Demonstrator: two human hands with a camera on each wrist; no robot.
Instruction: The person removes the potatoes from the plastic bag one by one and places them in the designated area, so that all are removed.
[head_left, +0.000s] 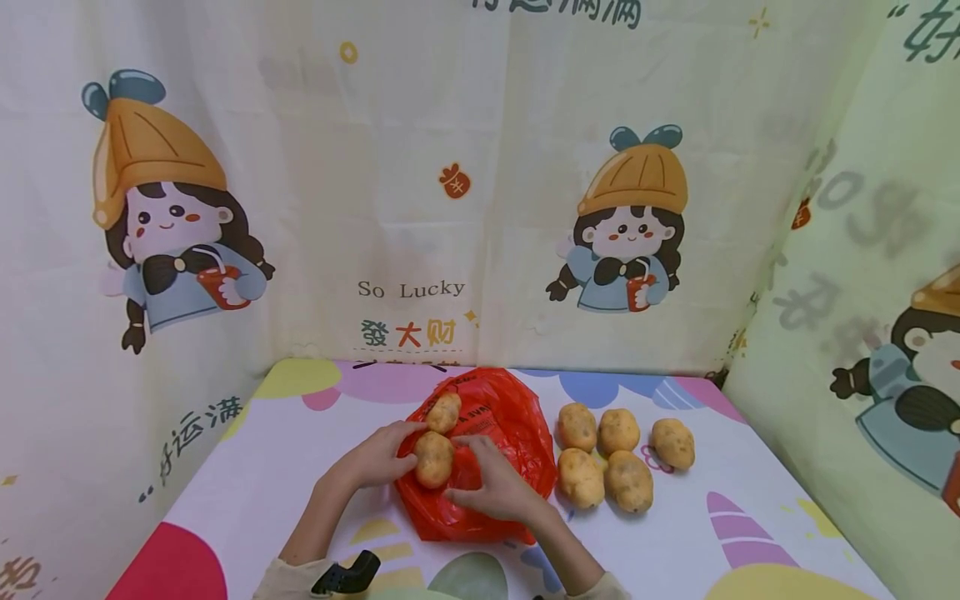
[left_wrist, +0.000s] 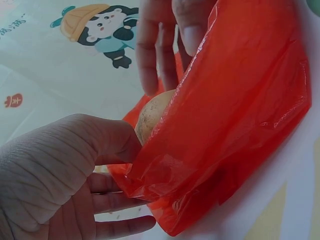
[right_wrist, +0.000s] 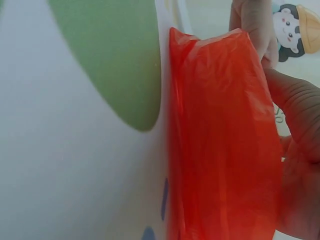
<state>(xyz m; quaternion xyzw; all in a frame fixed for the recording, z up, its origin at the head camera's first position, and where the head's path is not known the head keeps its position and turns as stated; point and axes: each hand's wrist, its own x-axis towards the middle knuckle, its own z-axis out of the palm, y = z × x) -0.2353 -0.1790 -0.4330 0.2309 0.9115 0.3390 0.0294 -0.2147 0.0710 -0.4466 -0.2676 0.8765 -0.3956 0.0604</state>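
Observation:
A red plastic bag (head_left: 517,442) lies spread on the table with its mouth up. Two potatoes sit at its left part, the nearer potato (head_left: 434,460) just in front of the farther potato (head_left: 443,413). My left hand (head_left: 378,457) is at the bag's left rim, pinching the plastic between thumb and fingers, with the thumb beside the nearer potato. In the left wrist view the potato (left_wrist: 152,114) shows partly behind the red film. Over the bag's middle, my right hand (head_left: 498,483) is spread, thumb and fingers apart, fingertips close to the potatoes' right side.
Several more potatoes lie right of the bag: a close cluster, including a front potato (head_left: 630,482), and one potato (head_left: 673,443) farther right. The patterned table cover (head_left: 300,467) runs up to a printed curtain (head_left: 405,208) behind and at both sides.

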